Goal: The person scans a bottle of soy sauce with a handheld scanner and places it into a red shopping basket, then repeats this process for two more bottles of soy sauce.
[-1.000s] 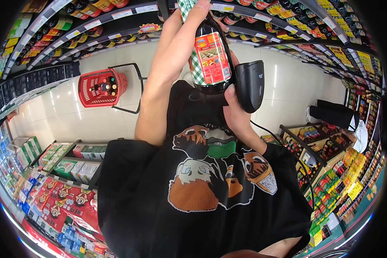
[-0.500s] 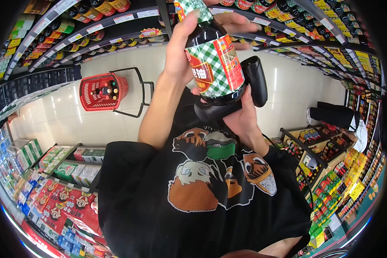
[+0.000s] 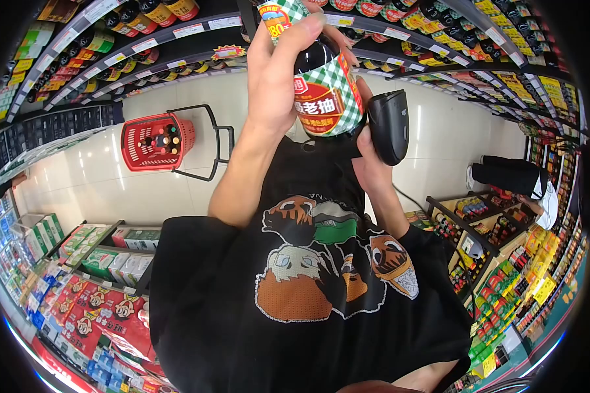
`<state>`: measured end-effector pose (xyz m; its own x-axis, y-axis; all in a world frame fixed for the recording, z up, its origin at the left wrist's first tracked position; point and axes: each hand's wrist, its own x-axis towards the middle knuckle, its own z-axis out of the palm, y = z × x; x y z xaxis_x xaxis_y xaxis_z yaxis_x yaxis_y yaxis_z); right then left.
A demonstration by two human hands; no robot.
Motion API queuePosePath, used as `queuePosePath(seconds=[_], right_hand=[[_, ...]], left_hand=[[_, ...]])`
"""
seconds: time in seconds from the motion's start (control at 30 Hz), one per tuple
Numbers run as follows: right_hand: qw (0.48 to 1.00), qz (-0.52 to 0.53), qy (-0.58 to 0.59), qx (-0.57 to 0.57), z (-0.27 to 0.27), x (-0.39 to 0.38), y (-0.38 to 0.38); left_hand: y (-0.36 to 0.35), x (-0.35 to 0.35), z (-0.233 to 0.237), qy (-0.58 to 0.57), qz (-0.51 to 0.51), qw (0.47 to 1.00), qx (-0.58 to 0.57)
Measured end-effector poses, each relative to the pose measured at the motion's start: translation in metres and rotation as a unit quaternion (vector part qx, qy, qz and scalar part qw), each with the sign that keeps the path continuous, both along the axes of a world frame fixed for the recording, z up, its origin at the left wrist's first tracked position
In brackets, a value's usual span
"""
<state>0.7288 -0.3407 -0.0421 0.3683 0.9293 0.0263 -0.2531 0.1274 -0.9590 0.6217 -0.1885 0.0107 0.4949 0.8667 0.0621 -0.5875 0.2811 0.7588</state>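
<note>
My left hand is wrapped round the neck and shoulder of a dark soy sauce bottle, its thumb lying across the upper label. The bottle tilts in front of my chest; its green-and-white checked label with a red panel faces me. On the other side, my right hand is closed on a black barcode scanner, with fingers showing at the bottle's right edge. The scanner's head stands close beside the bottle's base, and its handle is mostly hidden. A thin cable trails past my right forearm.
A red shopping basket with several bottles and a black handle sits on the floor to the left. Shelves of sauce bottles curve across the front. Boxed goods are stacked at left. Another person is by the right-hand shelves.
The bottle has turned, bringing the red front panel of its label round towards me. My right hand and the scanner have shifted, and the handle seen under the bottle is now mostly out of sight.
</note>
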Motion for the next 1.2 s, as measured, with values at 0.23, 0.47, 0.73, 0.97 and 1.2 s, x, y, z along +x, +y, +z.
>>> queuePosePath(seconds=[0.23,0.47,0.73,0.97,1.2], right_hand=[[0.997,-0.064,0.047,-0.023,0.003,-0.016,0.005],[0.940,0.086,0.317,-0.096,0.022,-0.006,0.007],[0.935,0.115,0.303,-0.141,0.032,-0.004,0.011],[0.942,0.023,0.310,-0.126,0.008,-0.001,0.000],[0.989,-0.090,0.110,-0.030,0.018,-0.019,0.014]], left_hand=[[-0.008,0.008,0.022,0.094,0.056,0.994,-0.003],[0.015,0.011,-0.008,-0.213,-0.138,0.963,-0.094],[0.014,0.012,-0.010,-0.105,-0.103,0.983,-0.112],[0.016,0.008,-0.012,-0.112,-0.116,0.979,-0.123],[0.009,0.010,-0.003,0.005,0.018,0.998,-0.057]])
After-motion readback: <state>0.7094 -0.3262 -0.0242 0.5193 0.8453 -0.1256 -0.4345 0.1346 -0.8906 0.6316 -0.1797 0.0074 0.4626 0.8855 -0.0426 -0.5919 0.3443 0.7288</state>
